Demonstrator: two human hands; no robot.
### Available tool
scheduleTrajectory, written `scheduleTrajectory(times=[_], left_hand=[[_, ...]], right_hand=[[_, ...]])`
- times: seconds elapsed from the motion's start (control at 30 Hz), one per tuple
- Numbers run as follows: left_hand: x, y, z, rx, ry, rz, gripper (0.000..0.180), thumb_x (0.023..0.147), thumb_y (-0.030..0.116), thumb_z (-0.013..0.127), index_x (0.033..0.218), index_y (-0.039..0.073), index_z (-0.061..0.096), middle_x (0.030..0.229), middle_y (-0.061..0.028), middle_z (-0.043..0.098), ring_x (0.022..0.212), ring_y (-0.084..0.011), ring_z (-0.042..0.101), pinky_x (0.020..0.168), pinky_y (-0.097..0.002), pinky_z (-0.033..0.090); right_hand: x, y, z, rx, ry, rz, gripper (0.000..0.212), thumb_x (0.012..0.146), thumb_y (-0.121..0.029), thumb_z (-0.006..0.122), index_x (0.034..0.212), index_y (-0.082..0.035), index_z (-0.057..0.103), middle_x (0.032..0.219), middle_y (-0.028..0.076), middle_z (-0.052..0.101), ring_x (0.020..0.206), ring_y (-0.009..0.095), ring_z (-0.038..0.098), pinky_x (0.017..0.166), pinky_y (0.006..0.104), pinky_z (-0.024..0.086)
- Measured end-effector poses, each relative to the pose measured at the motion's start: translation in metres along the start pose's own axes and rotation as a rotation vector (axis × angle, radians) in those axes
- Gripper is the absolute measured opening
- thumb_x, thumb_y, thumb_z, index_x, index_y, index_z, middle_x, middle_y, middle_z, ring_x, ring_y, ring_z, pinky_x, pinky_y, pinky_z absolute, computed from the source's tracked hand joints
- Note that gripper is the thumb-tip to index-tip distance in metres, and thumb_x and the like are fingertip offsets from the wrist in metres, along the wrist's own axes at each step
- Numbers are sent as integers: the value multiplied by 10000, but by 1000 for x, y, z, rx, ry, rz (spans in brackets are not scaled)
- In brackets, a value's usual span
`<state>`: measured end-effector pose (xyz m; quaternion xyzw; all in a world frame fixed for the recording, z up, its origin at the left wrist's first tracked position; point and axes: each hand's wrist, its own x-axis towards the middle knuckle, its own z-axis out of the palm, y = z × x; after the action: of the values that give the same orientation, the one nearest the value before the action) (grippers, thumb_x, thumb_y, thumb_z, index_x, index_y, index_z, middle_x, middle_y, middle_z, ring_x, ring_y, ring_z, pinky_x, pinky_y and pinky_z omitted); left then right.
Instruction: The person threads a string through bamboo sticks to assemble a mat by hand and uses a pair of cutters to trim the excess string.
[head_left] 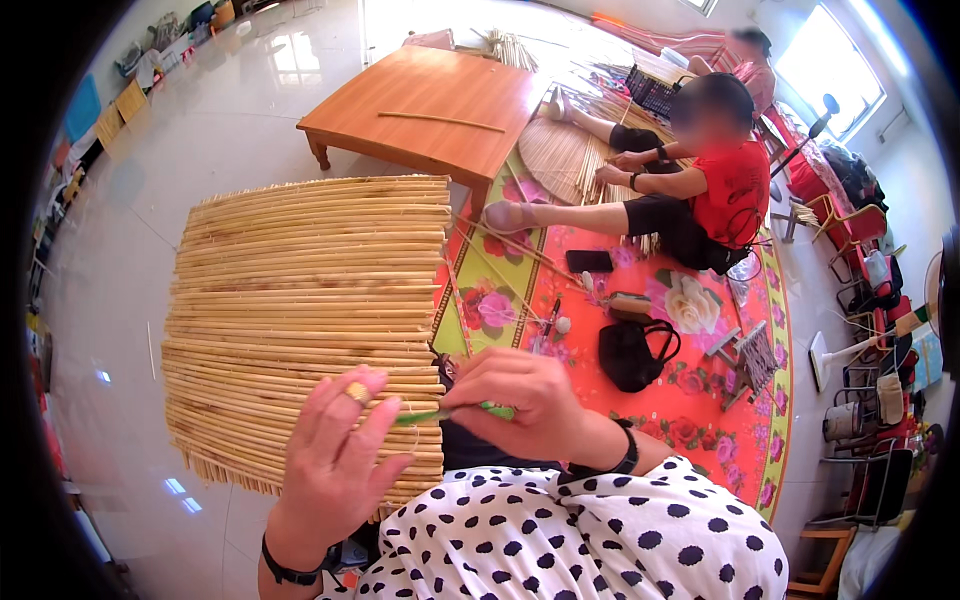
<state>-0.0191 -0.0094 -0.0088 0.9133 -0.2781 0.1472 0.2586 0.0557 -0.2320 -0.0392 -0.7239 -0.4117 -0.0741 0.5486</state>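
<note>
The person's right hand point(525, 398) is clenched around a slim green tool point(422, 417) (its exact kind is hard to tell), whose left end reaches the fingers of the left hand point(335, 460), which is unclenched, with thumb and fingers parted. Both are over the near right corner of the mat of pale stalks point(310, 290), spread in front of the person between the polka-dot garment point(480, 535) and the wooden table point(430, 95). Beyond the right hand, a black bag point(632, 358) lies on the red floral floor covering point(640, 440), nearer than a seated co-worker in a red top point(733, 190).
</note>
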Motion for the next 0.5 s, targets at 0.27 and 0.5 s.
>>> scheduleTrajectory(times=[0.27,0.5], left_hand=[[-18,-13,30,-75,-126,-106,327,739,71,703,1043,18,596,759,-83,610,605,-264,582,553,-359,465],[-34,-30,20,-150,2,-235,231,754,-37,629,975,23,595,825,-121,617,650,-308,604,568,-354,481]], right_hand=[[-3,15,31,144,-197,89,172,721,-7,734,884,-31,687,807,96,665,756,248,639,694,343,509],[-3,38,0,-107,-92,226,171,717,10,721,884,-18,693,818,108,685,747,203,660,668,297,512]])
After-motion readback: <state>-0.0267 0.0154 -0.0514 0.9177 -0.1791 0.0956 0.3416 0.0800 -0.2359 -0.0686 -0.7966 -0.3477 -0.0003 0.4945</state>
